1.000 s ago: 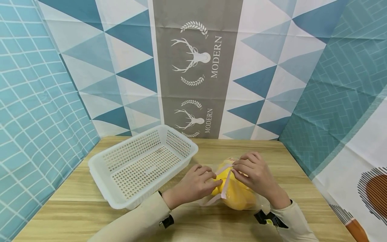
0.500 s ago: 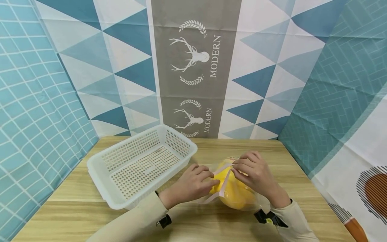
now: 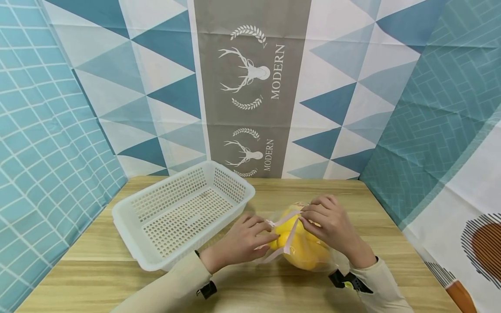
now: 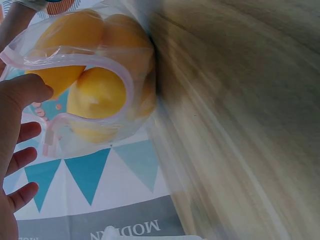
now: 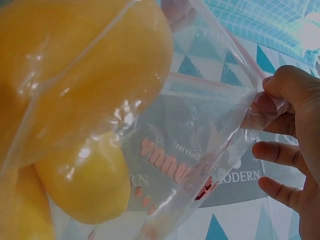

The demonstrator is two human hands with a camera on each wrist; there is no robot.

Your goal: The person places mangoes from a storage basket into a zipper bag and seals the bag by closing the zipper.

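A clear zip bag with pink zip strips lies on the table at centre right, its mouth parted. Several smooth, rounded yellow fruits are inside. My right hand pinches the bag's edge between thumb and index finger; its other fingers stand apart in the right wrist view. At the opposite side of the mouth is my left hand. In the left wrist view its thumb overlaps the opening, and its other fingers are spread beside the bag. Pink lettering shows on the film.
A white perforated basket stands on the wooden table to the left of the bag. Patterned cloth hangs behind the table and along both sides.
My left hand has moved left and slightly away from the fruits, showing more of the pink strip near its fingers. The right hand keeps its pinch on the bag's edge.
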